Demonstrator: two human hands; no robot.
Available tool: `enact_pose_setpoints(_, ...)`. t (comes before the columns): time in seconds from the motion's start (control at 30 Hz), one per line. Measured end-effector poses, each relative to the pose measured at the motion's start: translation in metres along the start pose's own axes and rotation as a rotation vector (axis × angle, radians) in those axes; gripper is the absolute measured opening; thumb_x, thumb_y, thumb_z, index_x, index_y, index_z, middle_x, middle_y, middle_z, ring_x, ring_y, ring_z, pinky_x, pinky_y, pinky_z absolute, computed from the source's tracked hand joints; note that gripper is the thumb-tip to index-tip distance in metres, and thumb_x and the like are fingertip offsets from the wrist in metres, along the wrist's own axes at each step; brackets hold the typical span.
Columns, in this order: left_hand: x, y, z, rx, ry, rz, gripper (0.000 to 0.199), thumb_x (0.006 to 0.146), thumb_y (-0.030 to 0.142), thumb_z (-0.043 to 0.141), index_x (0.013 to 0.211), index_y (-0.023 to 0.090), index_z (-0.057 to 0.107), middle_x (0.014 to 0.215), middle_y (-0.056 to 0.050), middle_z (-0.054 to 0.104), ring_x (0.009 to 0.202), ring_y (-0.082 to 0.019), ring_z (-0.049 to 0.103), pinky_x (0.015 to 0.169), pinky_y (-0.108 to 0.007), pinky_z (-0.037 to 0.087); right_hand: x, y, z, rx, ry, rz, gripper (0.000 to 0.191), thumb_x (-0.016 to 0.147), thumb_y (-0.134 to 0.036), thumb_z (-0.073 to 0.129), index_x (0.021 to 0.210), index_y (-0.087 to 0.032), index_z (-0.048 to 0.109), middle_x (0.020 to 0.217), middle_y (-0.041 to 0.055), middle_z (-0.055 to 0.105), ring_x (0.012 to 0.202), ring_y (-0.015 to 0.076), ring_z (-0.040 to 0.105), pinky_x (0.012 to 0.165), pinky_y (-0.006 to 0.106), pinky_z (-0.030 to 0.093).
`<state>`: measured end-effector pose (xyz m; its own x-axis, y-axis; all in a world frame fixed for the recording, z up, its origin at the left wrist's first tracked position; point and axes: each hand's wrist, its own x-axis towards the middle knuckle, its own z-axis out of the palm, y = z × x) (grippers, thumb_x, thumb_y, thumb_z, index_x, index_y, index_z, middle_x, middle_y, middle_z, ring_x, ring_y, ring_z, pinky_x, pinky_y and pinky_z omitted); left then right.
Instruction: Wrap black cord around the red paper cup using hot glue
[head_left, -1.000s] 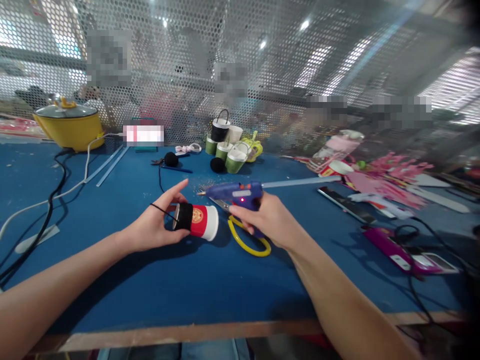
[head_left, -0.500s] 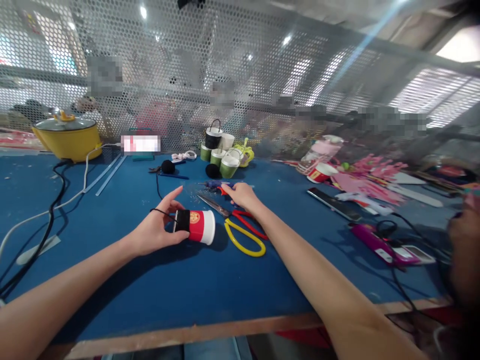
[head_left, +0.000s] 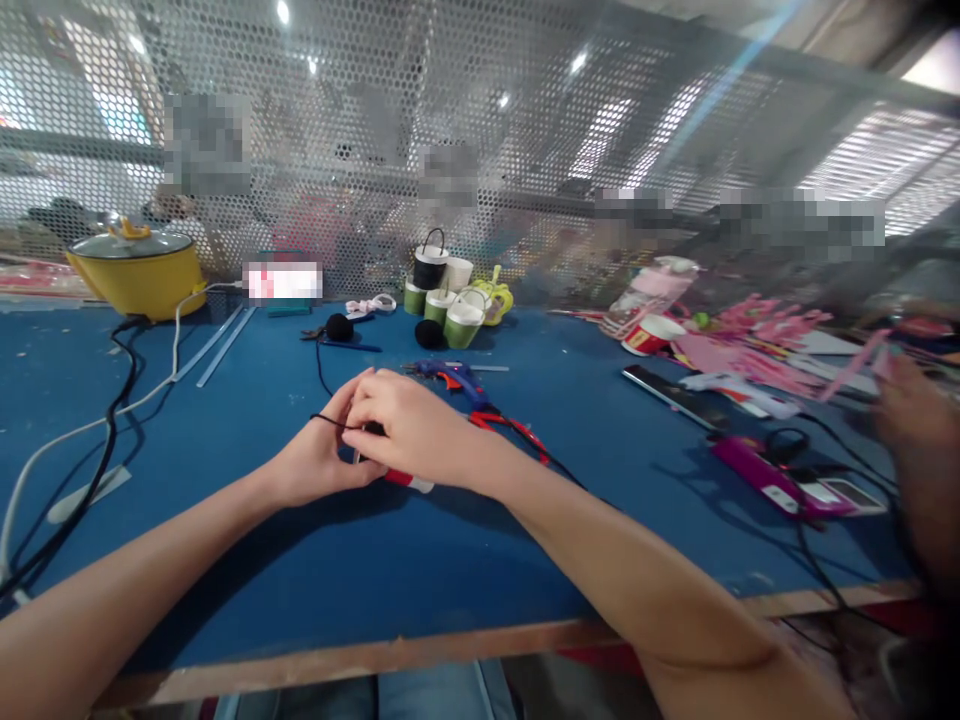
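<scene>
My left hand (head_left: 313, 458) holds a red and white paper cup (head_left: 409, 480) with a black band, lying on its side. Over the cup is my right hand (head_left: 409, 425), its fingers bent at the black band and hiding most of it; what they pinch is hidden. A black cord (head_left: 322, 375) runs from near a black ball of yarn (head_left: 339, 327) toward my left hand. Just beyond my right hand lies a blue glue gun (head_left: 459, 380). Red scissor handles (head_left: 517, 428) show past my right wrist.
Green and white cups (head_left: 463, 320) stand at the back. A yellow pot (head_left: 139, 280) with cables is at the left. At the right are a phone (head_left: 667, 395), a purple device (head_left: 757, 475), pink strips (head_left: 787, 370) and another person's hand (head_left: 907, 400).
My right hand has left the glue gun and scissors area and moved left onto the cup. The blue glue gun now shows in full view. The other person's hand holds a pink strip.
</scene>
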<state>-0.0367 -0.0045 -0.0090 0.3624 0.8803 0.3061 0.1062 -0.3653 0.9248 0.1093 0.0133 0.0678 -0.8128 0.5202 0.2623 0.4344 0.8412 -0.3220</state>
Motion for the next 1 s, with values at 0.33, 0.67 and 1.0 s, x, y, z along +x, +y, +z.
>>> enact_pose_setpoints(0.33, -0.004, -0.001, 0.003, -0.086, -0.070, -0.091, 0.085, 0.067, 0.017, 0.068, 0.138, 0.025, 0.022, 0.102, -0.005, 0.049, 0.100, -0.022, 0.053, 0.089, -0.042, 0.045, -0.036, 0.029, -0.005, 0.435, 0.251, 0.379, 0.018, 0.078, -0.027, 0.061, 0.065, -0.016, 0.054, 0.062, -0.0047, 0.050, 0.057, 0.0085, 0.044, 0.057, 0.024, 0.037)
enact_pose_setpoints(0.67, -0.007, 0.000, 0.008, -0.035, -0.117, -0.076, 0.085, 0.068, 0.020, 0.068, 0.138, 0.026, 0.021, 0.113, -0.008, 0.050, 0.107, -0.025, 0.051, 0.095, -0.044, 0.042, -0.039, 0.023, 0.004, 0.369, 0.331, 0.304, 0.019, 0.081, -0.026, 0.058, 0.065, -0.017, 0.051, 0.066, -0.0034, 0.050, 0.062, 0.0096, 0.045, 0.060, 0.024, 0.037)
enact_pose_setpoints(1.0, -0.011, 0.004, 0.011, 0.054, -0.083, 0.011, 0.084, 0.068, 0.017, 0.066, 0.140, 0.023, 0.021, 0.116, -0.009, 0.050, 0.111, -0.024, 0.051, 0.101, -0.043, 0.040, -0.038, 0.036, 0.016, 0.429, 0.265, 0.407, 0.021, 0.081, -0.028, 0.056, 0.064, -0.017, 0.051, 0.059, -0.0043, 0.047, 0.056, 0.0092, 0.041, 0.054, 0.024, 0.032)
